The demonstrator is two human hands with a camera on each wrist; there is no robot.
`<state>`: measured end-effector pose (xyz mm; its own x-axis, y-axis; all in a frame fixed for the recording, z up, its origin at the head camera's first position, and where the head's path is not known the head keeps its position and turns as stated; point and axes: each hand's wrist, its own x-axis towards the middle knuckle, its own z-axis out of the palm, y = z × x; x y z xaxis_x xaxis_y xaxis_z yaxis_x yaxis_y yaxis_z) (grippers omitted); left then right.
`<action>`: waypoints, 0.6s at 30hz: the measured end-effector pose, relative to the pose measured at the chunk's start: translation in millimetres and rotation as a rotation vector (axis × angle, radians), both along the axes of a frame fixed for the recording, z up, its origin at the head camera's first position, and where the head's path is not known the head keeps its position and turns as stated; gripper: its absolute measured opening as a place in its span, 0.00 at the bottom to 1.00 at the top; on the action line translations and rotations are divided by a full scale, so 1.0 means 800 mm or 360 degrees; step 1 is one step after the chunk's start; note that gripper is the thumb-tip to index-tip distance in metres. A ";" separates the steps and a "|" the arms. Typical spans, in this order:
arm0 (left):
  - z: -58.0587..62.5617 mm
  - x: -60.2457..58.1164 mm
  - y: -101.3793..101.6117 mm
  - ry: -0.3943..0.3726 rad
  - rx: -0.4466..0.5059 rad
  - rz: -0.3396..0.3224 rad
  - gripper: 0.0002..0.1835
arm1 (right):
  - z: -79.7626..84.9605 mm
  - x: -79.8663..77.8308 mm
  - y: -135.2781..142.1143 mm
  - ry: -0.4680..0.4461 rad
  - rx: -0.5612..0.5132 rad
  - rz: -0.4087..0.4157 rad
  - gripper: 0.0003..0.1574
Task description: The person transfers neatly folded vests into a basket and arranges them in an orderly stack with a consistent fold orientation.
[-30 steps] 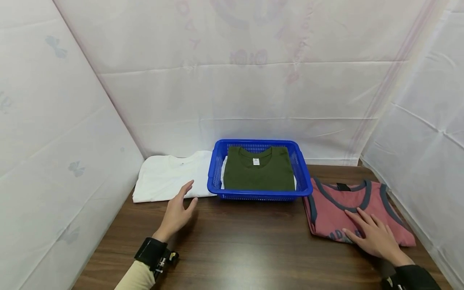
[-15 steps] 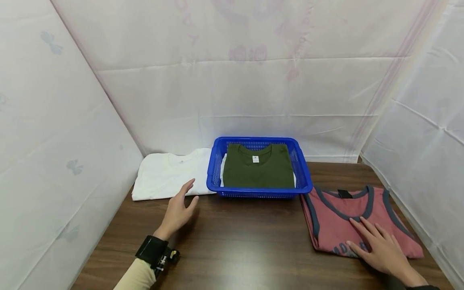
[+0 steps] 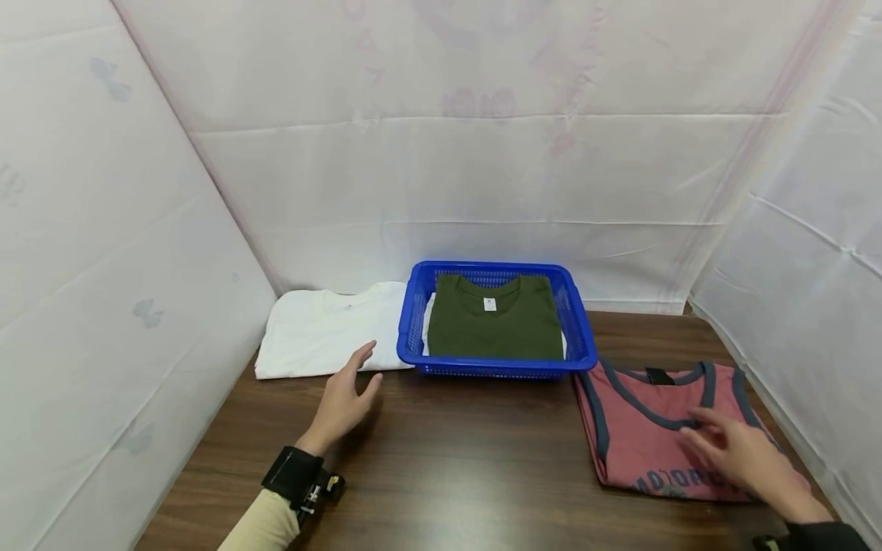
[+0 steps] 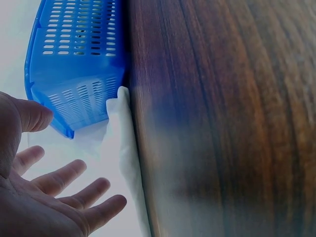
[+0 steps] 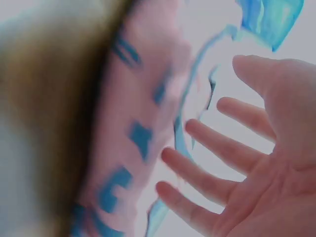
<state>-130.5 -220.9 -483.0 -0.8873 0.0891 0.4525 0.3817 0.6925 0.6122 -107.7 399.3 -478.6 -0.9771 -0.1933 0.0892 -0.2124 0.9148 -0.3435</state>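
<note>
On the right of the table lies a folded red sleeveless shirt [image 3: 654, 451] with dark blue-grey trim and lettering across its front. My right hand [image 3: 747, 455] hovers over its right part, fingers loosely extended and holding nothing; the right wrist view shows the fingers spread beside the printed cloth. At left, a folded white T-shirt [image 3: 317, 337] lies against the back cloth. My left hand [image 3: 342, 402] is held in front of it, fingers spread, with nothing in the grasp. Between the shirts stands a blue basket [image 3: 499, 369] containing a folded dark green T-shirt [image 3: 492, 329] above white cloth.
White patterned sheeting [image 3: 482, 176] walls the table in at the back and on both sides. The brown wooden table [image 3: 475, 459] stretches in front of the basket. The basket's left side overlaps the white T-shirt's edge, seen in the left wrist view.
The red shirt has slid nearer the front edge under my right hand. That hand has since lifted off the cloth and moved slightly right. My left hand has stayed nearly still.
</note>
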 end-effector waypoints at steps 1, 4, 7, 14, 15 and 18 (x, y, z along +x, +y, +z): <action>0.000 0.001 0.000 0.0004 -0.0004 0.0000 0.34 | 0.004 -0.008 0.006 0.0030 0.0011 -0.0010 0.31; -0.001 0.001 0.000 0.0001 -0.0014 0.0006 0.33 | 0.007 -0.034 0.027 0.0055 0.0126 -0.0056 0.38; -0.001 0.002 0.001 -0.0002 -0.0021 0.0018 0.33 | 0.008 -0.059 0.047 -0.0081 0.0221 -0.0112 0.53; 0.000 0.004 0.001 -0.0037 -0.0022 0.0016 0.33 | 0.007 -0.084 0.068 -0.0342 0.0237 -0.0046 0.65; 0.000 0.004 0.001 -0.0049 -0.0022 0.0012 0.33 | 0.006 -0.084 0.069 -0.0349 0.0243 -0.0021 0.65; 0.001 0.002 0.000 -0.0073 -0.0013 0.0009 0.33 | 0.004 -0.084 0.070 -0.0350 0.0256 0.0018 0.63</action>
<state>-128.7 -220.7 -482.5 -0.9077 0.0872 0.4105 0.3492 0.6995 0.6235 -174.8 455.3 -475.5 -0.9672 -0.1990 -0.1577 -0.1594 0.9593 -0.2330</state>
